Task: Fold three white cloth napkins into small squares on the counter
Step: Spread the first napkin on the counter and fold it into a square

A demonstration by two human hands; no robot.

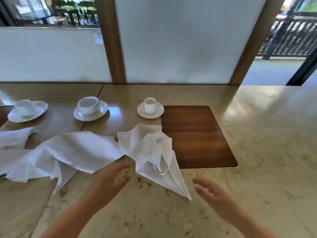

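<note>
Head camera, looking down at a pale stone counter (257,134). Two bare hands reach forward above its near edge, both empty with fingers spread apart. Left hand (109,181) hovers just short of the cloth, blurred, its fingertips close to where two napkins overlap. Right hand (212,194) is open too, palm turned inward, just right of a napkin's pointed corner. Held this way, the hands look ready to take hold of the nearest cloth from both sides and spread it flat.

That nearest crumpled napkin (151,152) lies bunched at the counter's middle, one corner trailing toward the near edge, its far side lapping over a dark wooden inset panel (197,134). A second, larger napkin (68,152) sprawls unfolded to the left, touching the first. A third napkin (13,138) lies at the left edge, partly out of frame. None is folded yet, so the task appears to be at its start.

Behind the cloths, toward the far edge, three white cups on saucers stand in a row: small cup (150,105), wider cup (89,105), and a blurred left cup (24,107).
</note>
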